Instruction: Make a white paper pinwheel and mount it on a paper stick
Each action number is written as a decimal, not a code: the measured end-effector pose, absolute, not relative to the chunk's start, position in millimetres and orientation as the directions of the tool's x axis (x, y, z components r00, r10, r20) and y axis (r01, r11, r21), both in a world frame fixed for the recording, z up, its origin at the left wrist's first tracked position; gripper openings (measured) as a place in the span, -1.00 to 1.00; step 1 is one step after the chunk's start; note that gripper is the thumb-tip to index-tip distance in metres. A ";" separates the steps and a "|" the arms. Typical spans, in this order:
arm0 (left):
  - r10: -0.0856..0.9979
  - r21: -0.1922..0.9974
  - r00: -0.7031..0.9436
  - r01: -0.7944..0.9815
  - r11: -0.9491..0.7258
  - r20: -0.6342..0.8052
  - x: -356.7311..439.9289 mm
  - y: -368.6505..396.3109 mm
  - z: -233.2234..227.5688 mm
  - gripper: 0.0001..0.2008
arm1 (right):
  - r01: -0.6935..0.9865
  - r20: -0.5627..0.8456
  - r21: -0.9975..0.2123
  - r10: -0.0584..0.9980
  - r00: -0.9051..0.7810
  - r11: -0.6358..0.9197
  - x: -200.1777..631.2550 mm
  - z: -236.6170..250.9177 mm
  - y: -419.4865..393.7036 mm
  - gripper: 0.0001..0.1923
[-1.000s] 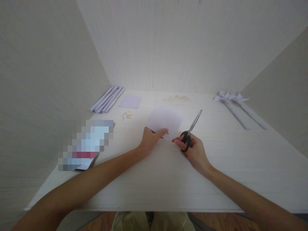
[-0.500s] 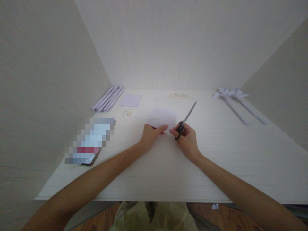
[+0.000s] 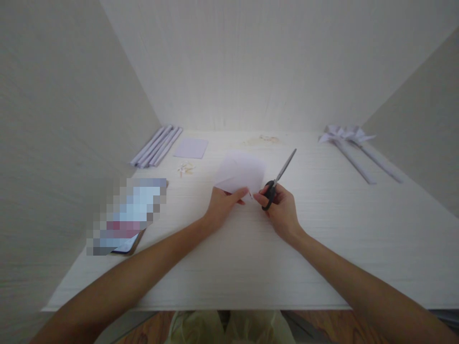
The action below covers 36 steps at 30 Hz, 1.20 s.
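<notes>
Over the middle of the table my left hand (image 3: 223,204) pinches the near edge of a pale square sheet of paper (image 3: 241,169) between thumb and fingers. A small thin dark mark or object, too small to name, shows by the thumb tip at the sheet's near corner. My right hand (image 3: 281,210) is closed around the black handles of a pair of scissors (image 3: 285,167). The blades look closed and point away to the upper right, clear of the paper. My right thumb and fingertips are close to that near corner; whether they touch it I cannot tell.
Several rolled paper sticks (image 3: 157,146) and a square paper stack or sheet (image 3: 191,148) lie back left. Nearer are small scraps (image 3: 186,168) and a blurred phone (image 3: 138,205). Faint bits (image 3: 268,139) lie at the back. Two paper pinwheels (image 3: 346,134) on sticks rest back right. Walls enclose the table.
The view has shifted slightly. My hands stay nearly in place, and the small dark mark by the left thumb now shows. The scissors remain in my right hand.
</notes>
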<state>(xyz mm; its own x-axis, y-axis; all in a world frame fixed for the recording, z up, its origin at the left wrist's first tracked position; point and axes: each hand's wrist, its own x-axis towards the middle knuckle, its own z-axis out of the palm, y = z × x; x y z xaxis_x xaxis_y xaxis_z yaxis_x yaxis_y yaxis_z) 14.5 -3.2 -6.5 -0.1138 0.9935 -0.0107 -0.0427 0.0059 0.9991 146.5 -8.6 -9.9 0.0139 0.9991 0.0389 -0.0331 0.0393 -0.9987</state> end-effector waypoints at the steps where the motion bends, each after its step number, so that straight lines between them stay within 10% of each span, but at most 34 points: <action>1: 0.993 0.999 -0.116 -0.049 0.007 -0.013 14.8 -3.4 -6.2 -0.73 | -0.033 0.042 -0.999 0.999 0.014 0.043 146.5 -9.5 -8.6 -0.78; 36: 0.992 1.000 -0.128 0.014 -0.003 0.005 14.0 -7.1 -5.3 -0.84 | 0.006 0.109 -0.994 0.992 -0.063 0.110 147.5 -10.7 -9.3 -0.79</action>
<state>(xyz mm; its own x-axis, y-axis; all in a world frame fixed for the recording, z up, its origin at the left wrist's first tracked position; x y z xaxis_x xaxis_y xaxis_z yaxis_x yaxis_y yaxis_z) 14.0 -7.1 -5.3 -0.1283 0.9917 0.0048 0.0136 -0.0030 0.9999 147.5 -9.3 -10.7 -0.0629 0.9920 0.1094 0.0056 0.1100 -0.9939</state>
